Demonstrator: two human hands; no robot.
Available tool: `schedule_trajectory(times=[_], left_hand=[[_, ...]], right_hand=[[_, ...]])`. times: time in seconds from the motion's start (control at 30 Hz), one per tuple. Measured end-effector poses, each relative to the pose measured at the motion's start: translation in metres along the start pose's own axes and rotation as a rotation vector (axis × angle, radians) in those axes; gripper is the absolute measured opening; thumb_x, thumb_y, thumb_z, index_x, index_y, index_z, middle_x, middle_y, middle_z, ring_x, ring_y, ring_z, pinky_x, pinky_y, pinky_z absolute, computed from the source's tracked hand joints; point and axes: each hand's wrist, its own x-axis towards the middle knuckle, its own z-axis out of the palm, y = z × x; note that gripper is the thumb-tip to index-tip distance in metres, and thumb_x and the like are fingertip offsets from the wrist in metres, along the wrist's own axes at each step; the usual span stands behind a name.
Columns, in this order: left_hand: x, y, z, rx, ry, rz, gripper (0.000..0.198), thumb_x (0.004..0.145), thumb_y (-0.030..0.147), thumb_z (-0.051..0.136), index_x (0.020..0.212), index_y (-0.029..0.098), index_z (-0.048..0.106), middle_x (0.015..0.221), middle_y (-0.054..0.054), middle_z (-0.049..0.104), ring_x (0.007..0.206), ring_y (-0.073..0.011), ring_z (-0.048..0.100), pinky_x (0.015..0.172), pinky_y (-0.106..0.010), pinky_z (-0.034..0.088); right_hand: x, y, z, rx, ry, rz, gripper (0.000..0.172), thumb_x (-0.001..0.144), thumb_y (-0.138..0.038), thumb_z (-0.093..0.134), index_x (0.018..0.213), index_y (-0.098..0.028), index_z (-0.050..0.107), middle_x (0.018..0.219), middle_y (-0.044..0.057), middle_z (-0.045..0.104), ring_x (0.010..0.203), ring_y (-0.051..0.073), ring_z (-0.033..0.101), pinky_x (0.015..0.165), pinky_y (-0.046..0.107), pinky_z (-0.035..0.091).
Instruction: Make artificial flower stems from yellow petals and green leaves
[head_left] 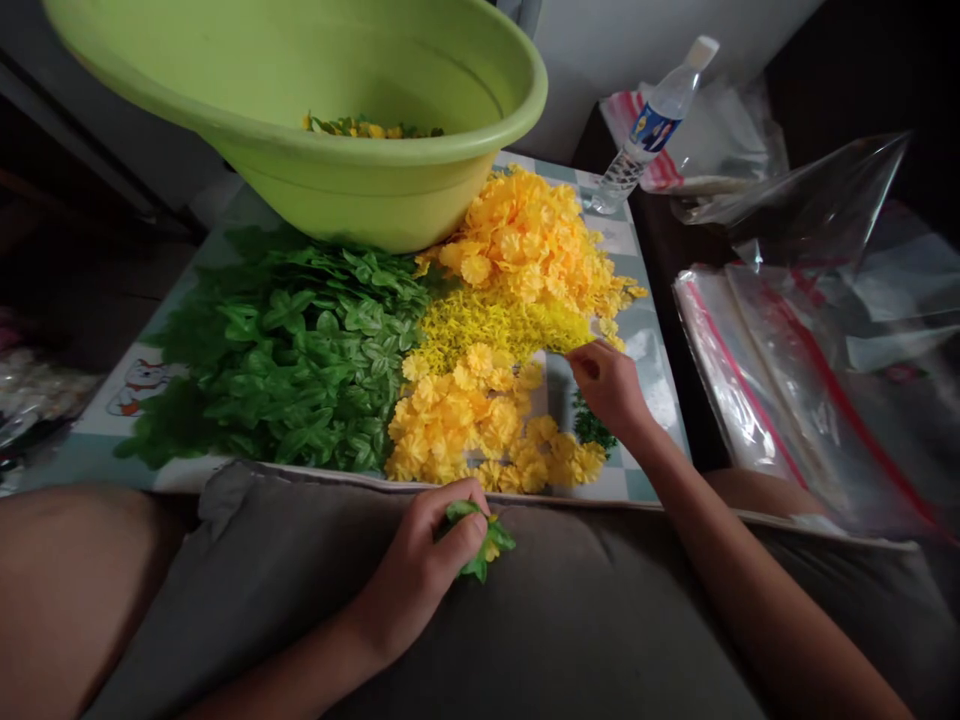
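My left hand (424, 560) rests over my lap, its fingers closed round a green leaf piece with a yellow flower (480, 540). My right hand (609, 385) reaches onto the table, fingertips pinched at the edge of a heap of small yellow stamen pieces (495, 325). Yellow fabric flowers (457, 415) lie just left of that hand, and a larger mound of them (529, 240) sits behind. A wide heap of green plastic leaves (300, 350) fills the table's left half.
A big light-green basin (337, 190) with a few assembled flowers inside stands at the back of the table. A water bottle (652, 125) lies at the back right. Clear zip bags (795, 390) are piled to the right. A grey cloth (525, 620) covers my lap.
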Motion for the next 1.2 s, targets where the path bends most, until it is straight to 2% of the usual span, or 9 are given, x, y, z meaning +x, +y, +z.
schedule_trajectory(times=[0.2,0.4,0.5,0.8,1.03,1.2], left_hand=[[0.002,0.000,0.001,0.028,-0.045,-0.001,0.022,0.081,0.032,0.042,0.061,0.021,0.040,0.057,0.006,0.034,0.056,-0.0126,0.032,0.054,-0.026,0.026],[0.001,0.002,0.001,0.005,-0.066,-0.017,0.020,0.080,0.032,0.042,0.062,0.021,0.041,0.057,0.006,0.034,0.056,-0.0125,0.032,0.054,-0.026,0.026],[0.001,0.002,0.001,0.016,-0.059,-0.015,0.021,0.080,0.032,0.042,0.062,0.021,0.041,0.058,0.006,0.034,0.057,-0.0126,0.032,0.055,-0.026,0.026],[0.003,0.002,0.000,0.017,-0.071,-0.021,0.021,0.080,0.033,0.042,0.062,0.021,0.041,0.058,0.005,0.036,0.058,-0.0131,0.033,0.055,-0.027,0.027],[0.002,0.002,0.000,0.020,-0.056,-0.047,0.022,0.081,0.034,0.042,0.063,0.022,0.041,0.059,0.005,0.035,0.058,-0.0136,0.032,0.056,-0.027,0.027],[0.002,0.000,-0.001,0.021,-0.051,-0.045,0.021,0.080,0.033,0.042,0.063,0.022,0.041,0.059,0.005,0.035,0.058,-0.0134,0.032,0.056,-0.027,0.026]], right_hand=[[0.007,0.007,0.021,-0.221,-0.038,-0.078,0.021,0.083,-0.014,0.044,0.090,-0.016,0.064,0.092,0.013,0.061,0.089,0.027,0.056,0.075,0.037,0.042],[0.005,0.008,0.025,-0.337,-0.032,-0.077,0.021,0.086,-0.015,0.042,0.095,-0.014,0.061,0.094,0.015,0.058,0.086,0.028,0.054,0.072,0.037,0.043],[0.005,0.006,0.026,-0.360,-0.025,-0.078,0.024,0.087,-0.016,0.041,0.102,-0.015,0.059,0.097,0.015,0.058,0.088,0.028,0.054,0.072,0.036,0.043],[0.004,0.007,0.033,-0.378,0.012,-0.051,0.025,0.089,-0.020,0.042,0.105,-0.011,0.058,0.097,0.016,0.057,0.089,0.029,0.055,0.074,0.038,0.044],[0.005,0.005,0.036,-0.361,0.047,-0.062,0.021,0.089,-0.021,0.040,0.095,-0.015,0.060,0.093,0.013,0.055,0.082,0.025,0.053,0.069,0.035,0.042],[0.004,0.001,0.036,-0.353,0.082,-0.043,0.022,0.089,-0.022,0.042,0.100,-0.016,0.059,0.095,0.013,0.056,0.082,0.025,0.053,0.068,0.034,0.041]])
